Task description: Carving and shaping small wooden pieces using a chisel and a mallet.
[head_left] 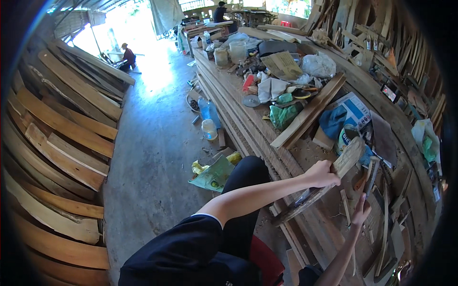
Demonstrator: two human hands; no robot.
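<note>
My left hand [324,175] is closed around a rough-edged piece of wood [349,153], tilted over the workbench [305,164]. Its lower end reaches down toward the bench's near edge. Just to the right, my right hand [361,212] grips a narrow, dark tool [372,175] that points away from me. Its exact kind I cannot make out. Behind the wood stands a green and white can [347,136], with a blue cloth [332,121] beside it.
Boards [312,112], a green plastic bag [284,116] and mixed clutter cover the bench. Planks [71,157] lean in a row at the left. A green bag [214,172] and a clear plastic jar [209,129] are on the floor. Another person [128,56] crouches far off.
</note>
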